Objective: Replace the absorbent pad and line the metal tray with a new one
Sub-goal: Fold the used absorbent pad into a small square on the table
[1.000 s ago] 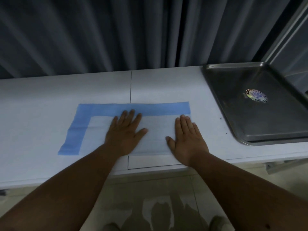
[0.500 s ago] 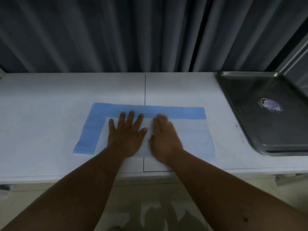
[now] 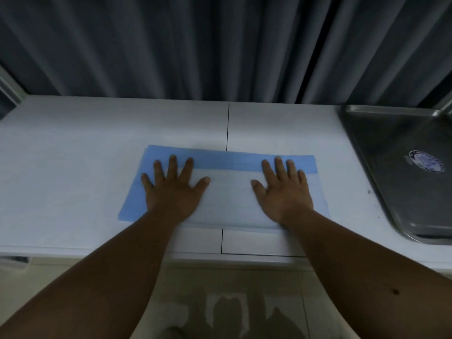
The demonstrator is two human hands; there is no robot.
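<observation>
left hand [image 3: 174,189] and right hand [image 3: 283,189] now spread apart, flat and open, pressing blue pad [image 3: 230,160] on counter [image 3: 73,167], metal tray [image 3: 391,152] at right

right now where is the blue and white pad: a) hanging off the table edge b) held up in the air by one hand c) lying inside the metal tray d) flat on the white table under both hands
d: both the left hand and right hand press flat on the pad, which lies on the white table, apart from the metal tray at the right.
</observation>
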